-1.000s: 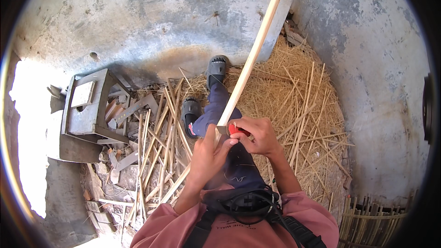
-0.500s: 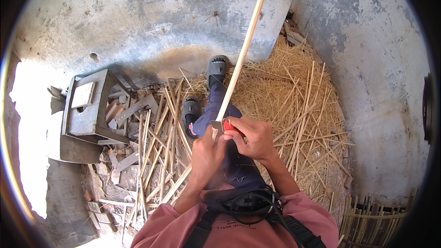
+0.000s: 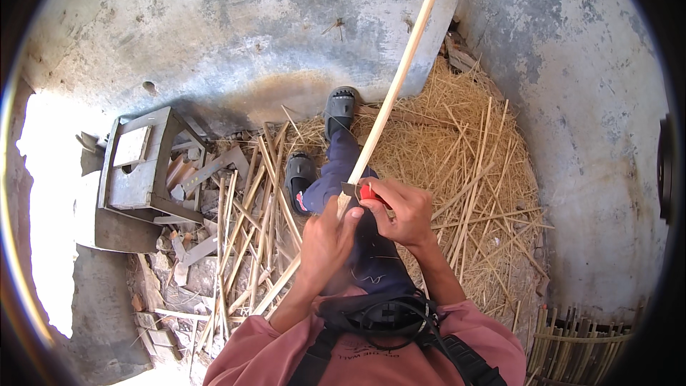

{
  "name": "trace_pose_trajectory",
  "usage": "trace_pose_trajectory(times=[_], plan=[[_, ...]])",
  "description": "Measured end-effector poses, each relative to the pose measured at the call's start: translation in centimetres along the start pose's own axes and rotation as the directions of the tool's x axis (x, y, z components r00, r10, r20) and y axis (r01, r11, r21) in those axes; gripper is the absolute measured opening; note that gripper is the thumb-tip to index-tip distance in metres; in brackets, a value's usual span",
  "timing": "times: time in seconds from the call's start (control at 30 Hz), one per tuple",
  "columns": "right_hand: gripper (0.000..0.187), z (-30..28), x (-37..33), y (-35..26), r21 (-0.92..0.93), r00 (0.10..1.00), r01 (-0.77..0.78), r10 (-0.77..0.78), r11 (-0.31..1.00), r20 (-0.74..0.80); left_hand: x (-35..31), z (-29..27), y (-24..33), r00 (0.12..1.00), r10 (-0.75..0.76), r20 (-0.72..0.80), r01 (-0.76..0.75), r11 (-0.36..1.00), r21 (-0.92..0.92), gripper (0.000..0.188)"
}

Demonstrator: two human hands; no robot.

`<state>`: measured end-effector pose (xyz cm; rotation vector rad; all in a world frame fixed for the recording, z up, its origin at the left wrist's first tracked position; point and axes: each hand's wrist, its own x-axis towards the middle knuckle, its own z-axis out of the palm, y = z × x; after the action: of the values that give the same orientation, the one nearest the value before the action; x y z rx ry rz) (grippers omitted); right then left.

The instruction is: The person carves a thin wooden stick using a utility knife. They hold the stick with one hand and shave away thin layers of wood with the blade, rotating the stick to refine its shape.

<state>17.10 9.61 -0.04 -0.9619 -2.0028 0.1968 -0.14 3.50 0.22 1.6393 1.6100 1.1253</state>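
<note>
A long, pale bamboo strip slants from the top of the view down to my lap and comes out below my left hand toward the lower left. My left hand is closed around it, thumb pointing up along it. Fingers of my right hand pinch the red handle of a small knife. Its short grey blade lies across the strip just above my left hand. The part of the handle inside my right fingers is hidden.
Below my hands are my dark-trousered legs and grey slippers. Cut strips lie piled on the left, beside a worn wooden stool. Straw-like shavings cover the floor on the right. A slatted bamboo piece stands lower right.
My right hand and the knife have shifted slightly right, away from my left thumb. The strip's upper part has swung a little to the right. My left hand keeps its hold.
</note>
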Motion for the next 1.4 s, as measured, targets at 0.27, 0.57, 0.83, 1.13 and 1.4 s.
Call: trace_pose_trajectory(times=[0.27,0.57,0.83,1.13,1.4], plan=[[0.025,-0.3,0.1,1.3,0.029,0.991,-0.054,0.057,0.998,-0.123,-0.1,-0.2,0.6,0.999,-0.019,0.03,0.02,1.0,-0.012,0.03],[0.027,-4.1,4.4,5.5,0.13,0.968,-0.227,0.238,0.965,-0.075,-3.4,0.8,-2.0,0.985,-0.139,0.098,0.13,0.987,0.096,0.029],[0.027,-3.7,3.0,7.2,0.238,0.992,-0.119,0.127,0.964,-0.019,-3.1,-0.8,-2.5,0.968,-0.149,0.203,0.153,0.988,-0.001,0.032],[0.021,-1.3,0.0,2.9,0.351,0.986,-0.089,0.033,0.932,0.162,-1.9,-1.2,-0.9,0.988,-0.037,0.149,0.05,0.995,-0.086,0.033],[0.022,0.1,-1.5,2.2,0.319,0.983,0.066,-0.116,0.945,0.141,-0.7,-1.0,0.7,0.99,0.015,0.141,0.009,0.986,-0.169,0.033]])
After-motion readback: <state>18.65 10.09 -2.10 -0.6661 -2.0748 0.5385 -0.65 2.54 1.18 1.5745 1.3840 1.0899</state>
